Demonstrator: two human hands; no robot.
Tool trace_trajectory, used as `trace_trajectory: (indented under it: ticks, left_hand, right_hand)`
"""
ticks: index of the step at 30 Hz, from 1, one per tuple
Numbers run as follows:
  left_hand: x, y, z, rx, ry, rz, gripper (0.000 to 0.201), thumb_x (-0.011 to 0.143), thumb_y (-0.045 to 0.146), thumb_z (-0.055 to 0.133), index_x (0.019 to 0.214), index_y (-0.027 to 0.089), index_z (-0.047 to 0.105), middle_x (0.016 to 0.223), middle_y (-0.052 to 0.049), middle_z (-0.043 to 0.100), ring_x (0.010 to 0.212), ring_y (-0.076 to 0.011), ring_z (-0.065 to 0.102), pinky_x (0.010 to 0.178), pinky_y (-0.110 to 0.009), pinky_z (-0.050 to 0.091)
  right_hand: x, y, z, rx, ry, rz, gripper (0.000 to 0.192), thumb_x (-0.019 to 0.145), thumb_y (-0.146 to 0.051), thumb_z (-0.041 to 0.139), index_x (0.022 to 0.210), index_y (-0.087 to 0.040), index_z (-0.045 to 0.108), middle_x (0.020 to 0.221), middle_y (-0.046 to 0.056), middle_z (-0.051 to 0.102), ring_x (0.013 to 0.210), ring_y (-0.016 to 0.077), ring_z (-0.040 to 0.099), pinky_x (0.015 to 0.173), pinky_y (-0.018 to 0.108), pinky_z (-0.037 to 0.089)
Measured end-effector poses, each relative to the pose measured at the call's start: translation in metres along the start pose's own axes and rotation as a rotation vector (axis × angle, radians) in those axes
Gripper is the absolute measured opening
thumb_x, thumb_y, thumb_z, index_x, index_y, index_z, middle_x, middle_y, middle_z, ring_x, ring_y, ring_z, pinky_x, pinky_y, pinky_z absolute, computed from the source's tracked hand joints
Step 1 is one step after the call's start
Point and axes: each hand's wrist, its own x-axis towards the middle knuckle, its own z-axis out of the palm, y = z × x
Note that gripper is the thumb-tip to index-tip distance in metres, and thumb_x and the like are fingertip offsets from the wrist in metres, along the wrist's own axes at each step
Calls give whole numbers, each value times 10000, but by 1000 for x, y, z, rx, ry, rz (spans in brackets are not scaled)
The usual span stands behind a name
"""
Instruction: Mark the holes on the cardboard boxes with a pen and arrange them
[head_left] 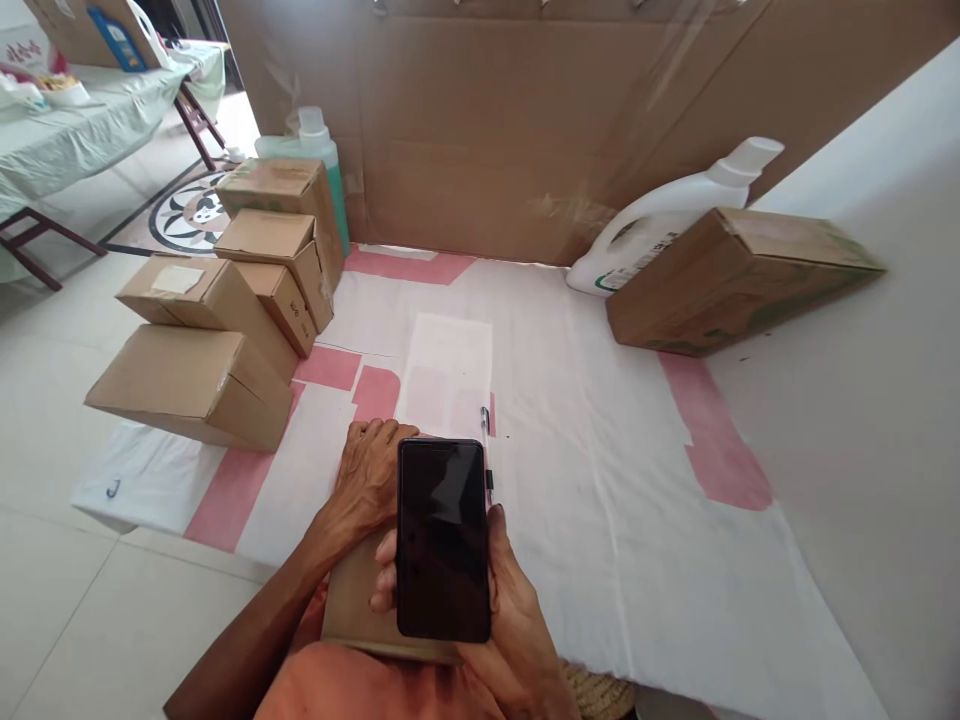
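Observation:
A black smartphone (442, 540) with a dark screen is upright in my right hand (517, 600). My right thumb lies along its right side and the fingertips show at its left edge. Below the phone, a brown cardboard box (360, 600) sits against my body at the table's near edge. My left hand (373, 465) rests on the far left part of this box, its fingers bent over the far edge; the fingertips are hidden. Just beyond the phone, a pen (485, 420) and a white sheet of paper (450, 365) lie on the table, the pen partly covered by the phone.
Several cardboard boxes (187, 370) stand along the table's left edge, with a bottle of green liquid (334, 180) behind them. At the right are a white jug (660, 225) and a tilted box (697, 285). A large cardboard panel (465, 130) closes the back; a wall (885, 400) borders the right.

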Motion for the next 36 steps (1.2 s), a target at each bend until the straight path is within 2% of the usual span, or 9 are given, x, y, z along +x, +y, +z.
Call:
trace_trajectory:
  ticks: [4,8,14,19,23,26,31,34,36]
  left_hand:
    - [-1,-6,9,7,28,9,180,990,285,526,1075,218,670,980,-66,677,917,-273,570,870,-435,369]
    - [0,-10,14,-6,34,21,171,1016,290,527,1089,223,666,998,-53,676,933,-260,573,874,-424,371]
    - [1,-9,13,5,25,23,136,1006,278,566,1082,223,665,1002,-47,666,928,-256,556,853,-414,364]
    - [-1,-8,7,-32,17,7,101,1001,222,551,1028,223,647,965,-38,638,913,-247,549,859,-412,363]
    - [-2,-5,4,-47,21,20,136,987,169,514,1012,220,637,994,-46,644,936,-246,562,898,-418,377]
    - [-2,-3,5,16,24,-18,88,953,216,589,1018,209,648,989,-64,663,941,-271,579,899,-439,392]
    - [-2,-3,9,-3,44,-15,503,857,494,799,1251,226,638,1176,-88,700,1111,-325,608,1017,-498,383]
    - [-2,-5,8,-33,52,-8,555,850,576,796,1251,225,641,1165,-80,705,1115,-326,615,1020,-504,391]
    - [-1,-5,6,-77,64,-3,533,868,565,786,1246,221,633,1189,-77,701,1129,-316,618,1025,-502,400]
  right_hand:
    - [3,-3,1,-7,-5,20,730,1036,-701,422,1208,-82,769,1122,201,788,906,288,766,909,457,585]
    - [6,1,-3,54,9,66,691,1018,-679,465,1188,-80,767,1107,200,789,895,291,769,866,456,602]
    - [13,6,-5,109,53,127,664,952,-672,560,1118,-69,781,1017,185,802,837,283,771,823,452,620]
    - [10,2,-4,84,87,86,581,951,-652,617,1102,-118,790,1031,167,809,893,292,779,871,478,613]
    - [7,-3,-8,10,89,27,682,963,-735,566,1142,-119,800,1120,184,803,955,304,783,925,481,601]
    - [2,-11,-12,-53,118,-19,779,960,-790,507,1215,-111,792,1195,196,791,998,303,786,930,445,608]
    - [-11,-32,-29,-169,292,-137,828,873,-863,559,1200,-145,808,1261,185,778,1058,322,784,929,445,618]
    - [-17,-47,-54,-296,504,-219,854,809,-907,585,1134,-152,819,1160,179,809,983,327,796,907,459,621]
    - [-21,-58,-77,-477,673,-275,838,809,-904,585,1085,-147,814,1042,171,824,904,320,794,854,449,622]
